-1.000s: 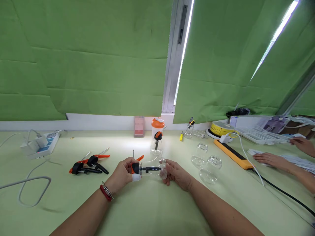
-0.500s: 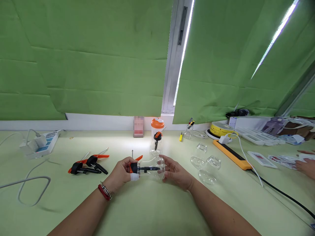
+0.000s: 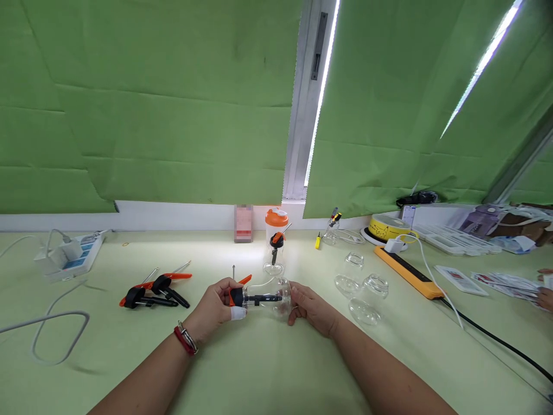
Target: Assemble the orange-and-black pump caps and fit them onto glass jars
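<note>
A clear glass dispenser bottle (image 3: 279, 314) lies on its side between my hands, its wide base to the right. My left hand (image 3: 215, 302), a white wrap on its thumb, is closed around the black pump head (image 3: 236, 296) at the bottle's neck. From that head an orange lever and a thin metal spout stick out; a black tube runs inside the glass. My right hand (image 3: 311, 308) grips the base, some fingers hidden behind it. Just beyond, a similar bottle (image 3: 273, 267) stands upright with its pump head on.
Two loose pump heads (image 3: 155, 291) lie left. Two glass bottles (image 3: 367, 302) without heads stand right, near an orange power strip (image 3: 408, 272). An orange-lidded shaker (image 3: 276, 217) stands behind. A white cable (image 3: 64, 314) curls at left. Another person's hand (image 3: 545, 297) is at far right, by printed sheets.
The bottle and my left hand have shifted slightly right. My right hand's fingers have changed position at the base. The other person's hands have drawn back to the right.
</note>
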Demonstrator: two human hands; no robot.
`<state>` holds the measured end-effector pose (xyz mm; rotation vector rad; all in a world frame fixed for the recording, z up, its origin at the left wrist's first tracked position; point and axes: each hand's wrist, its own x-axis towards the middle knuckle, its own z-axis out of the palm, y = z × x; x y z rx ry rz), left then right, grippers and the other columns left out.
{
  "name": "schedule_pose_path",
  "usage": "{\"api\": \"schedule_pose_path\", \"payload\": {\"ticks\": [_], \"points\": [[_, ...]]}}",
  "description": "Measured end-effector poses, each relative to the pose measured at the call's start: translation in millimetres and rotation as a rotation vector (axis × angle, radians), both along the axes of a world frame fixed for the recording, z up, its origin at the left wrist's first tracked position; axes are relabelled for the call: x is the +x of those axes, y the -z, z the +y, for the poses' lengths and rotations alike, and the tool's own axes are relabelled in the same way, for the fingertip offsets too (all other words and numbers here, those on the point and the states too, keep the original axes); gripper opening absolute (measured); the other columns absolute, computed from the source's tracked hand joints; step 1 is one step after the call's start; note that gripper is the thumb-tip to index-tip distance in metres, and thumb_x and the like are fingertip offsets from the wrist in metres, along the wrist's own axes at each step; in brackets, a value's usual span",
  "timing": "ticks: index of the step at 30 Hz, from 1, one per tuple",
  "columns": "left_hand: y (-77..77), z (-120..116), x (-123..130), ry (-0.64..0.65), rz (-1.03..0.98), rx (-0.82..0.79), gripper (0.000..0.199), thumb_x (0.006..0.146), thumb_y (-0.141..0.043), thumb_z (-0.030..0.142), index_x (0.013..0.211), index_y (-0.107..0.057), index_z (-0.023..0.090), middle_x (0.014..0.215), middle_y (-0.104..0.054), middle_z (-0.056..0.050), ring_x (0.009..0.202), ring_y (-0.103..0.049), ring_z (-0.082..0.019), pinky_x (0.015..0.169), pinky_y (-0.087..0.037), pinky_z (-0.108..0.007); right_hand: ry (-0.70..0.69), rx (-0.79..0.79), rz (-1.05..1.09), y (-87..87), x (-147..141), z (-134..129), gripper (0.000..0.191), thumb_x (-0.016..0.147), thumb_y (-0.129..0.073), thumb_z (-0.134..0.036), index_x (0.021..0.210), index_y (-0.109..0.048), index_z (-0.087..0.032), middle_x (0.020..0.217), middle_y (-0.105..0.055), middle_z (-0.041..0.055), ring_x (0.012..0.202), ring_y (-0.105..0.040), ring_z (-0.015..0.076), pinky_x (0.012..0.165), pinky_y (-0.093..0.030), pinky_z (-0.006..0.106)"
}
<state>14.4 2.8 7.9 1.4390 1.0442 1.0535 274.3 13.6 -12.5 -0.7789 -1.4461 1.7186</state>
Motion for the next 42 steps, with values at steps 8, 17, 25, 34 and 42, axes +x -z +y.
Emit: {"api": "schedule_pose_path", "payload": {"ticks": [8,17,25,34,42], "points": [[-0.8,-0.9,0.3,0.006,-0.031,-0.028,0.038,0.052,-0.078,0.012,0.082,-0.055,0.017,0.076,-0.061,0.0,0.066,-0.057,-0.012,0.064,-0.045,-0.024,-0.014,0.037,0.029,-6.1,1.6,-3.0,0.059,0.077,-0.066,-0.037,0.13,-0.043,-0.027,0.107,-0.052,0.008,0.082,-0.058,0.0165,0.061,-0.05,0.029],[-2.2,-1.5,0.7,0.008,-0.017,-0.035,0.038,0.052,-0.077,0.011,0.084,-0.057,0.017,0.075,-0.059,0.001,0.066,-0.055,-0.011,0.062,-0.044,-0.022,-0.031,0.014,-0.011,-2.5,0.9,0.1,0.047,0.084,-0.054,-0.047,0.121,-0.049,-0.018,0.088,-0.058,0.0062,0.066,-0.058,0.012,0.054,-0.046,0.024],[-6.3,-3.4,0.8,-0.004,-0.027,-0.042,0.035,0.054,-0.076,0.011,0.083,-0.055,0.017,0.078,-0.059,-0.001,0.069,-0.057,-0.012,0.064,-0.044,-0.024,0.023,0.114,0.024,-8.2,4.5,-2.2,0.071,0.071,-0.073,-0.033,0.133,-0.039,-0.035,0.126,-0.04,0.0083,0.095,-0.054,0.0188,0.071,-0.05,0.034],[-1.8,-1.4,0.4,0.011,-0.026,-0.023,0.035,0.055,-0.076,0.011,0.084,-0.056,0.017,0.076,-0.059,0.0,0.067,-0.057,-0.012,0.063,-0.045,-0.023,0.038,0.025,0.036,-4.0,-2.0,-1.9,0.053,0.077,-0.065,-0.04,0.126,-0.047,-0.025,0.095,-0.056,0.0055,0.074,-0.058,0.015,0.057,-0.047,0.027],[-0.6,-0.5,0.0,0.032,-0.015,-0.013,0.034,0.057,-0.076,0.012,0.083,-0.057,0.017,0.075,-0.056,0.001,0.065,-0.054,-0.01,0.061,-0.043,-0.021,0.006,0.017,-0.035,-2.0,-3.3,-0.2,0.044,0.086,-0.046,-0.052,0.11,-0.055,-0.017,0.078,-0.059,0.0048,0.062,-0.057,0.0129,0.05,-0.045,0.024]]}}
